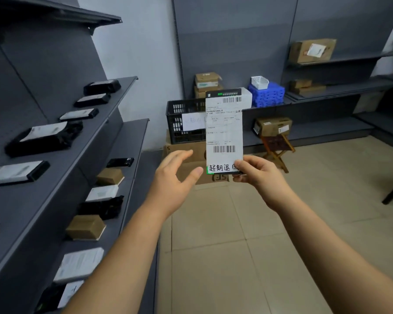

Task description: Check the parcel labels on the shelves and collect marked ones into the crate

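head view: the right hand [258,172] pinches the bottom edge of a parcel [224,130], holding it upright in mid-air with its white label and handwritten marks facing the camera. the left hand [175,172] hovers just beside it, fingers spread and relaxed, holding nothing. behind stands the black crate [179,123] on a cardboard box [186,155]. more parcels lie on the shelves [61,155] at left.

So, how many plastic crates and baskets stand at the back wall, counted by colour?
Black crate: 1
Blue crate: 1
White basket: 1
Total: 3
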Demonstrator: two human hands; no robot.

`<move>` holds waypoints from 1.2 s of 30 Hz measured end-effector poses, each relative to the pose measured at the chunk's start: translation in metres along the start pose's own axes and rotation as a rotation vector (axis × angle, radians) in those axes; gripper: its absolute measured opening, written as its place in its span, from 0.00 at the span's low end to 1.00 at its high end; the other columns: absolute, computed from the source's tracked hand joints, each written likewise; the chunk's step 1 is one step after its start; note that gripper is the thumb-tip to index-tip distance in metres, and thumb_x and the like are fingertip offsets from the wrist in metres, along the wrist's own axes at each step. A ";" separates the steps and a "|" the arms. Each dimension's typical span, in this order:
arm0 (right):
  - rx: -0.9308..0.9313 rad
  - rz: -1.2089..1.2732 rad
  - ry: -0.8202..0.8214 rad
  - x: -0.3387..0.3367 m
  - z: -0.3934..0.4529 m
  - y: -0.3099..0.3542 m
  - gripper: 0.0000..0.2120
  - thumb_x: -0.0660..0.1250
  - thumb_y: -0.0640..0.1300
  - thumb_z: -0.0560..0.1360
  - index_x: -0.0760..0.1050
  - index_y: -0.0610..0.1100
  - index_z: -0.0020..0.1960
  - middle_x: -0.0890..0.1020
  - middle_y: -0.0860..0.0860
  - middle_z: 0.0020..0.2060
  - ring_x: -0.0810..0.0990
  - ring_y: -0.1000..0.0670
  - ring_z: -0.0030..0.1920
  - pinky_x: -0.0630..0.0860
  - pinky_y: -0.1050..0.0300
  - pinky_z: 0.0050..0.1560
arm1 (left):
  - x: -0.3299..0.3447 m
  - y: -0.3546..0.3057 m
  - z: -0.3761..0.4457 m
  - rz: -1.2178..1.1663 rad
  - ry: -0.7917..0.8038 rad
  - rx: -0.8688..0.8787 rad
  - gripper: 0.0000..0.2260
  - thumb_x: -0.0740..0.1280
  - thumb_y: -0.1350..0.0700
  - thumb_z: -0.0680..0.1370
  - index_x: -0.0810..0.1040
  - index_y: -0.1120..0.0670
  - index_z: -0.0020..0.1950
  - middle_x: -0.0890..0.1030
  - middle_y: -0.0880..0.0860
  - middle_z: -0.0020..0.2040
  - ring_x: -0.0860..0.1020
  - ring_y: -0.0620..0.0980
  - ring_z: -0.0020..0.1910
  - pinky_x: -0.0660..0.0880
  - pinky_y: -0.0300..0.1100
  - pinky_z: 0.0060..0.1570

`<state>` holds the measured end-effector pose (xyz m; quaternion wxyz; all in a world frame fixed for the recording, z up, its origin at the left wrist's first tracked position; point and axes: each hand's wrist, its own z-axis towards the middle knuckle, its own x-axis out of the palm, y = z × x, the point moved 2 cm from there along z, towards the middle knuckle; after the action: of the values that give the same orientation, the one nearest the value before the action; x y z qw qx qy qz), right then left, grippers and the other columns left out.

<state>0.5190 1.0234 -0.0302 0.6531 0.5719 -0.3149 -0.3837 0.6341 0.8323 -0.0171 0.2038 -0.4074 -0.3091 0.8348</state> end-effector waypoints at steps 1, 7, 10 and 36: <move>-0.005 -0.012 0.015 0.000 0.023 -0.001 0.08 0.65 0.43 0.80 0.82 0.44 0.55 0.86 0.49 0.51 0.82 0.39 0.53 0.80 0.43 0.56 | 0.003 0.007 0.021 0.004 -0.012 -0.002 0.23 0.67 0.44 0.75 0.75 0.50 0.67 0.74 0.46 0.65 0.72 0.42 0.63 0.71 0.47 0.66; 0.016 -0.010 0.052 0.016 0.148 -0.018 0.08 0.65 0.42 0.80 0.81 0.44 0.56 0.86 0.50 0.50 0.81 0.37 0.53 0.79 0.47 0.55 | 0.015 0.068 0.119 0.036 -0.045 -0.040 0.20 0.69 0.47 0.77 0.75 0.49 0.68 0.74 0.45 0.65 0.72 0.42 0.63 0.71 0.48 0.66; 0.031 -0.011 0.073 0.026 0.214 -0.038 0.08 0.65 0.43 0.79 0.81 0.44 0.55 0.86 0.49 0.50 0.83 0.40 0.53 0.78 0.42 0.57 | 0.023 0.116 0.168 0.050 -0.066 -0.078 0.22 0.67 0.42 0.75 0.74 0.47 0.68 0.74 0.47 0.66 0.72 0.44 0.65 0.71 0.50 0.65; 0.156 0.000 0.014 0.004 0.754 -0.172 0.07 0.66 0.42 0.79 0.83 0.43 0.50 0.86 0.46 0.50 0.83 0.43 0.48 0.80 0.49 0.55 | 0.160 0.388 0.643 0.056 0.060 -0.152 0.21 0.67 0.46 0.78 0.73 0.47 0.70 0.72 0.41 0.67 0.71 0.40 0.64 0.70 0.46 0.67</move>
<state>-0.1442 0.6295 -0.0886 0.6087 0.6237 -0.3391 -0.3542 -0.0125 0.4199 -0.0640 0.1580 -0.4548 -0.3538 0.8019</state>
